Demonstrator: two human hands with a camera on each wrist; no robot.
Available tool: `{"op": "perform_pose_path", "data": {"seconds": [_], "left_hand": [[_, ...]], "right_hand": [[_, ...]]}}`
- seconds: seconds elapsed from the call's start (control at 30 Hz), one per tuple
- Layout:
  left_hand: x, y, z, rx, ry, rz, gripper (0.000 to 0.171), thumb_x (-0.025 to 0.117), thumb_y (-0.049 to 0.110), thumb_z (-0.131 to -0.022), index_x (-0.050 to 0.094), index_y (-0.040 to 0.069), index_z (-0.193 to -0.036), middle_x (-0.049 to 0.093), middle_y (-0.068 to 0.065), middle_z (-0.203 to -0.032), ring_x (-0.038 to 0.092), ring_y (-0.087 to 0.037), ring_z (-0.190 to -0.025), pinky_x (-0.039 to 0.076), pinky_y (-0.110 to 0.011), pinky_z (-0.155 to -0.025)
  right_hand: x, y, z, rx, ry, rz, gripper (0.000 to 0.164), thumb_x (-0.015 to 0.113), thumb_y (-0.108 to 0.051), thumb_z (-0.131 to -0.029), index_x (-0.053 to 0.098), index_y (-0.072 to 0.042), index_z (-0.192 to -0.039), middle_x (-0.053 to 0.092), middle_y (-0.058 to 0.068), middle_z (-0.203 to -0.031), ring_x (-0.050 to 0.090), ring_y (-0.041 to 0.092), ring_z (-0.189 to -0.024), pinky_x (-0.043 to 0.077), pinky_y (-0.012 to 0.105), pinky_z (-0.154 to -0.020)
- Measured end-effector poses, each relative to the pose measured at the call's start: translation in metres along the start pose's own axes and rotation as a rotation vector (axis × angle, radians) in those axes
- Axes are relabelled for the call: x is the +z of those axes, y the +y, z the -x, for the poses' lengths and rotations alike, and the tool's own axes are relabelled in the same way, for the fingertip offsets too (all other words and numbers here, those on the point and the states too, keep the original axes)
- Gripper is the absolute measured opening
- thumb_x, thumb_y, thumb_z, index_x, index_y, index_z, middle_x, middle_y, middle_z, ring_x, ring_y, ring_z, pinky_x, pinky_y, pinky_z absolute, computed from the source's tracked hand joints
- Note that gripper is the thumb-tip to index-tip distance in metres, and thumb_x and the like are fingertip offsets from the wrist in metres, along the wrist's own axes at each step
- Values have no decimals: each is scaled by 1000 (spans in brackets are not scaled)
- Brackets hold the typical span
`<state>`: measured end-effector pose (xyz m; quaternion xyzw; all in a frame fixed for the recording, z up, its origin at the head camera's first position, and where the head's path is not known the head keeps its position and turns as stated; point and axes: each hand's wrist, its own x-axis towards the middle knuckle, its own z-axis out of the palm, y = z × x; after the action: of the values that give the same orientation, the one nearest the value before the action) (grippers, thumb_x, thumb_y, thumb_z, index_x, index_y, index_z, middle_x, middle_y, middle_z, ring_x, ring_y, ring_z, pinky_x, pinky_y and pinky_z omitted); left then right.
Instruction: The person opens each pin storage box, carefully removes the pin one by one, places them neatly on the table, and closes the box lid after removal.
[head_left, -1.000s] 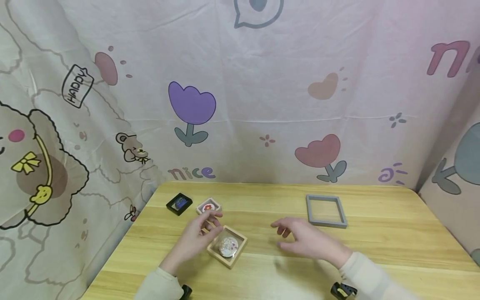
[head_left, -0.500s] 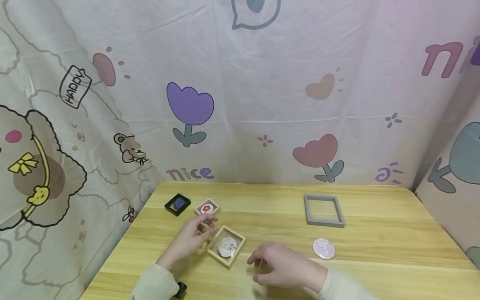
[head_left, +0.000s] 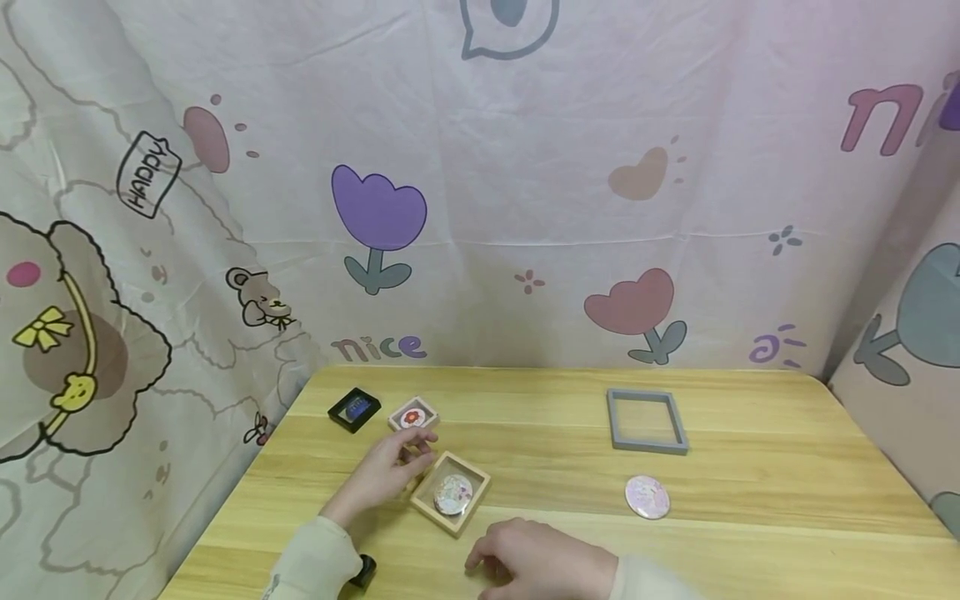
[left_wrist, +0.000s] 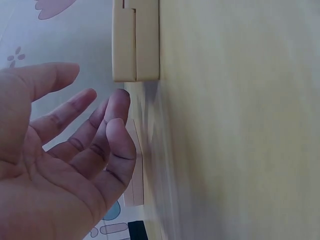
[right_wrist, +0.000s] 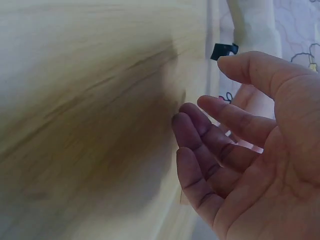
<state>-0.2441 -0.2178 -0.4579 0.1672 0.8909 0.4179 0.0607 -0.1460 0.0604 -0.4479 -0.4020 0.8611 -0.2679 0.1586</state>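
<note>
My left hand (head_left: 384,473) hovers with loosely bent fingers just left of a light wooden display frame (head_left: 481,495), holding nothing. Inside that frame sits a round patterned badge (head_left: 453,495) behind a clear film. The left wrist view shows a gap between the fingertips and the end of the wooden frame (left_wrist: 136,45). My right hand (head_left: 543,562) is low at the front of the table, right of the wooden frame, its fingers relaxed. Nothing lies in its palm in the right wrist view. A pink round badge (head_left: 647,497) rests on the table farther right.
A grey square frame (head_left: 647,446) with a clear middle lies behind the pink badge. At the back left are a black frame (head_left: 354,409) with a blue item and a small pale pink frame (head_left: 432,412) with a red flower badge. A printed cloth (head_left: 480,167) hangs behind the table (head_left: 750,467).
My right hand has moved left and toward the front edge, uncovering the pink badge that it hid earlier. The left hand has stayed nearly in place beside the wooden frame.
</note>
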Motion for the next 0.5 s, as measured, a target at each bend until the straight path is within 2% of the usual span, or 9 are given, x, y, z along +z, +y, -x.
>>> {"op": "perform_pose_path", "data": {"seconds": [0.2, 0.5], "left_hand": [[4, -1, -3, 0, -14, -25, 34, 72, 22, -103, 68, 7, -133, 72, -6, -118, 65, -15, -95, 56, -23, -79], [8, -1, -6, 32, -58, -27, 36, 72, 21, -102, 67, 5, -134, 73, -9, -118, 63, -15, -95, 54, -23, -82]], "right_hand": [[5, -2, -6, -13, -29, 5, 26, 77, -24, -97, 79, -16, -121, 63, -19, -89, 53, -8, -79, 50, 11, -72], [7, 0, -12, 18, -64, -29, 37, 78, -40, -99, 78, -16, -127, 59, -19, -82, 52, -7, -73, 50, 13, -69]]}}
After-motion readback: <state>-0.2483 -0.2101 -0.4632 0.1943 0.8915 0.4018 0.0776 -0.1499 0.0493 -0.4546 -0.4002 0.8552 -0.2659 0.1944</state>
